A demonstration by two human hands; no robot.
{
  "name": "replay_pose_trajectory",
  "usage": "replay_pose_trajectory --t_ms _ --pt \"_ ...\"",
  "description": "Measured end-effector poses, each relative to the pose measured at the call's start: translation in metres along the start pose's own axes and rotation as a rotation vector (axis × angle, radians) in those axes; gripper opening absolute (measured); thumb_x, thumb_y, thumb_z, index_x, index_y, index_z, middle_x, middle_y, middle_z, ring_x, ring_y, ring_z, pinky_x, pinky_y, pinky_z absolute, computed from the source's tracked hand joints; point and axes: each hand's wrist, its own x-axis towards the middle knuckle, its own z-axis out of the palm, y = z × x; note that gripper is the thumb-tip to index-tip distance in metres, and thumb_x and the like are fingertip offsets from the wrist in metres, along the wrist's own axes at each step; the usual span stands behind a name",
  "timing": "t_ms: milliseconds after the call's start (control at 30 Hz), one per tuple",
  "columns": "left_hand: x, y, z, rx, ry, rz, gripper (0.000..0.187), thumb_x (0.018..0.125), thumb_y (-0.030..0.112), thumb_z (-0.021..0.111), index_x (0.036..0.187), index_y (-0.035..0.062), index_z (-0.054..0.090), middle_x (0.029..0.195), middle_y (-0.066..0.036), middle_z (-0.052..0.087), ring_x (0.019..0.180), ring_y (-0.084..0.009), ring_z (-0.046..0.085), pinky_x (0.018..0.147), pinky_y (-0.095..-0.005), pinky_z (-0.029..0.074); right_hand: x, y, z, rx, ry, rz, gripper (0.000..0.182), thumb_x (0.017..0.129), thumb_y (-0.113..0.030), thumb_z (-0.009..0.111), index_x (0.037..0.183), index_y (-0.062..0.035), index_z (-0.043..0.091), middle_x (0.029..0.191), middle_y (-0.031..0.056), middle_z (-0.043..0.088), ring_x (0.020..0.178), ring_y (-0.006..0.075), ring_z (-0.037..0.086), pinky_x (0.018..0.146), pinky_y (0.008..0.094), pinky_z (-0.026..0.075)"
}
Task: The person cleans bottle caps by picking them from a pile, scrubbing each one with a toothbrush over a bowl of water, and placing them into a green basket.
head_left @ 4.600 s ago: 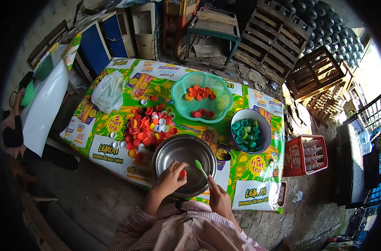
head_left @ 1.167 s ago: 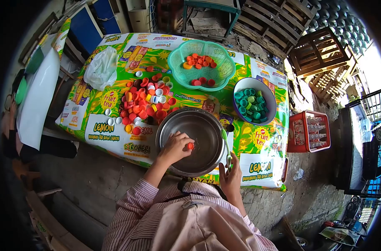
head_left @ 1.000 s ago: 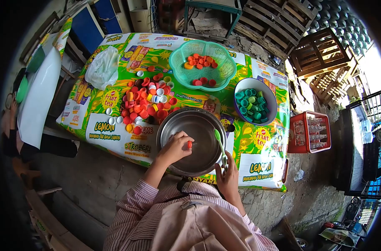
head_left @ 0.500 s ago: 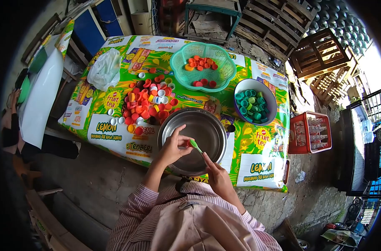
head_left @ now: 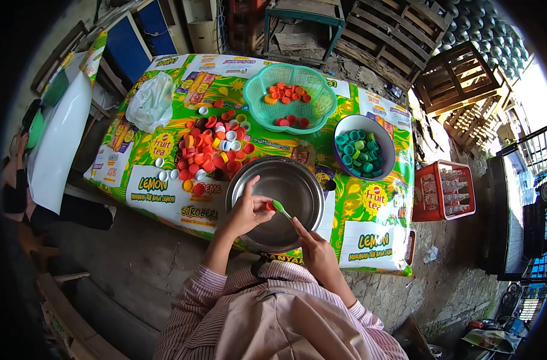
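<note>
Above the steel bowl [head_left: 314,186], my left hand [head_left: 248,209] pinches a red bottle cap [head_left: 269,206] between thumb and fingers, its index finger raised. My right hand [head_left: 317,249] is closed on the thin handle of a small green tool [head_left: 279,206]; the rounded head meets the cap, and I cannot make out its exact kind. The bowl's visible inside is bare metal. Left of the bowl lies a loose pile of bottle caps [head_left: 208,157], mostly red and orange with some white and yellow.
Behind the bowl stands a mint plastic basket [head_left: 255,114] with red and orange caps. A white bowl [head_left: 389,141] at right holds green and teal caps. A plastic bag [head_left: 150,102] lies at the table's left. On the floor at right is a red crate [head_left: 426,198]. Another person sits at far left.
My left hand has turned slightly, and the red cap shows more clearly against the green tool's head. My right hand has barely moved. The view has shifted slightly.
</note>
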Motion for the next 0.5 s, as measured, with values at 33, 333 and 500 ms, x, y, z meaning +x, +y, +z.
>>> replay_pose_trajectory --t_ms 33,333,500 --pt "0.0007 -0.0003 0.0013 0.000 -0.001 0.001 0.084 0.078 -0.002 0.063 0.139 0.0082 0.007 0.103 -0.016 0.059 0.090 -0.0171 0.061 0.081 -0.0300 0.049 0.0009 0.0003 -0.0003 0.011 0.030 0.003 0.060 0.083 -0.006 0.052 0.137 -0.0279 0.034 0.071 0.0135 0.054 0.057 0.0332 0.057 0.052 0.0453 0.047" --pt "0.0033 -0.0018 0.0019 0.023 0.028 0.047 0.082 0.076 -0.002 0.066 0.136 0.0066 0.011 0.097 -0.011 0.055 0.085 -0.0146 0.060 0.077 -0.0256 0.051 0.0035 -0.0014 -0.0004 0.030 0.082 0.018 0.057 0.084 -0.005 0.051 0.135 -0.0260 0.037 0.071 0.0130 0.053 0.056 0.0333 0.056 0.051 0.0446 0.046" --pt "0.0058 -0.0062 -0.0008 -0.053 0.017 0.118 0.079 0.076 -0.006 0.064 0.137 0.0079 0.014 0.098 -0.011 0.053 0.089 -0.0178 0.061 0.078 -0.0278 0.051 0.0038 -0.0017 -0.0010 0.022 0.050 -0.011 0.057 0.084 -0.005 0.051 0.135 -0.0256 0.037 0.071 0.0121 0.052 0.056 0.0326 0.055 0.051 0.0438 0.046"
